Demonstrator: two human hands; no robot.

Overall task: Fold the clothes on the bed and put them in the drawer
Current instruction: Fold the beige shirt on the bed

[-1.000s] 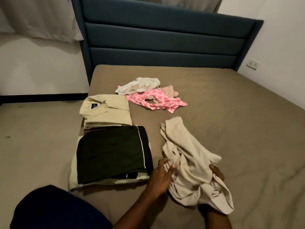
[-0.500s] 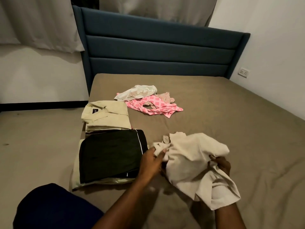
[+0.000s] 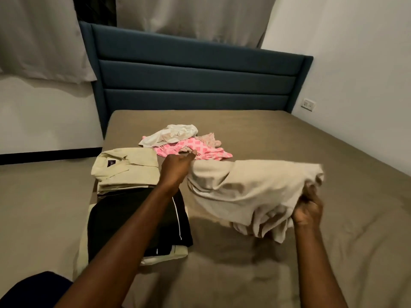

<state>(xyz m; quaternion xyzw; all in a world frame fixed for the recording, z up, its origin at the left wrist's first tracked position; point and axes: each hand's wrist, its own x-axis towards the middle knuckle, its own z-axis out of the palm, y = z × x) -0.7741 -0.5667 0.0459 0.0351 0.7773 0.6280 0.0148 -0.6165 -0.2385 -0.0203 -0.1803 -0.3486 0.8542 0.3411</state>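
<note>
A beige garment (image 3: 249, 192) hangs stretched in the air above the bed (image 3: 311, 156), blurred by motion. My left hand (image 3: 175, 167) pinches its left edge and my right hand (image 3: 308, 207) grips its bunched right end. At the bed's left edge lie a folded cream shirt (image 3: 126, 167) and, nearer me, a folded black garment with a white stripe (image 3: 124, 221) on top of a cream piece. Further back lies a loose heap: a white garment (image 3: 175, 134), a pink patterned one (image 3: 200, 150) and a small pale pink piece (image 3: 211, 138).
A dark blue padded headboard (image 3: 195, 74) stands at the far end. White walls close in on the right, with a socket (image 3: 308, 104). Grey curtains (image 3: 40, 38) hang at the back. Floor (image 3: 40, 207) lies to the left of the bed. No drawer is in view.
Both hands have lifted the beige garment off the bed and pulled it apart sideways. My left hand moved up and away, my right hand to the right. The camera tilted upward.
</note>
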